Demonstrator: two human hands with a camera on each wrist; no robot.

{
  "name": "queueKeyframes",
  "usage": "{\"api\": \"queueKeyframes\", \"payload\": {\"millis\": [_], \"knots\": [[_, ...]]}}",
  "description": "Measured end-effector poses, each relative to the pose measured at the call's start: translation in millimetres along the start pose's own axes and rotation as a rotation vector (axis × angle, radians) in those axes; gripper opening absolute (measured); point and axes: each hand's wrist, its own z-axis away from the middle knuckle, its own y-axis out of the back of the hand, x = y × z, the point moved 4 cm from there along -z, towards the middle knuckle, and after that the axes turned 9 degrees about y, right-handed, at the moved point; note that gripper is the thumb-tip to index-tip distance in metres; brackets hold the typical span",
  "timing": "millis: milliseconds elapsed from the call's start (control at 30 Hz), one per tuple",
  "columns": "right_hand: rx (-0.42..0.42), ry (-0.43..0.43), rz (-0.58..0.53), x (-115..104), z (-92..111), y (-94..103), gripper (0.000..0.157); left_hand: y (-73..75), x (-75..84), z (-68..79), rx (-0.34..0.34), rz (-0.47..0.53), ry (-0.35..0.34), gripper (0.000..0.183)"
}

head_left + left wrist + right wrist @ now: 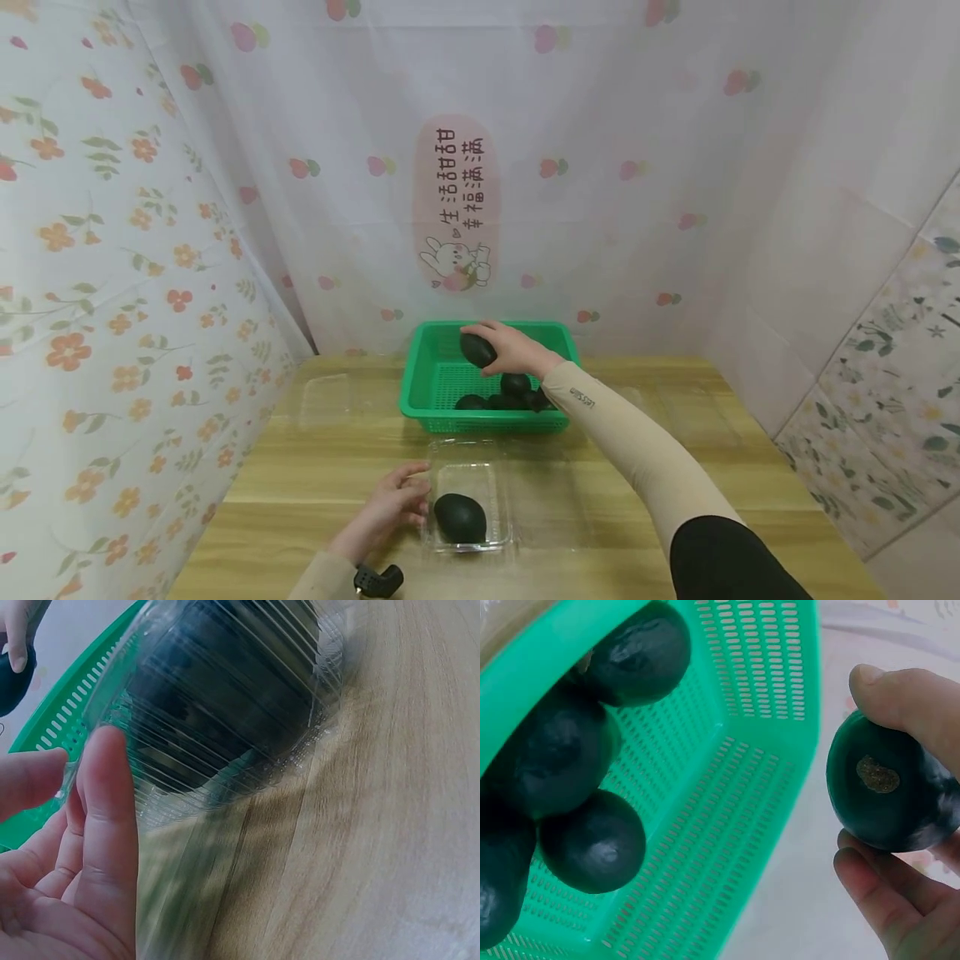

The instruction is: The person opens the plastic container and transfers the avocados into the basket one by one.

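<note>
My right hand (519, 353) holds a dark green avocado (477, 351) above the green plastic basket (408, 392). In the right wrist view, thumb and fingers grip this avocado (889, 806) from opposite sides, its brown stem scar showing. Several more avocados (592, 844) lie heaped in the basket. Nearer the body stands a clear plastic container (467, 477), with one avocado (459, 518) in its front part. At its left side, my left hand (393, 504) pinches the rim between thumb and finger, as the left wrist view shows.
Other clear plastic pieces lie on the wooden table (300, 492), one being a faint clear container (326, 398) at the back left. Printed curtains (600, 233) hang behind the table and along both sides. A black strap (378, 581) sits on the left wrist.
</note>
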Motion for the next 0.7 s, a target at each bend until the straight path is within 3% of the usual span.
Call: {"api": "queueKeyframes", "payload": {"millis": [500,700], "knots": [[0.024,-0.067,-0.018,34,-6,-9.3,0.087,-5.6,0.1,-5.6,0.005,-0.006,-0.016,0.052],[-0.018,-0.065,-0.016,36,-11,-22.8,0.086,-2.5,-3.4,-3.8,0.008,-0.008,-0.018,0.054]]}}
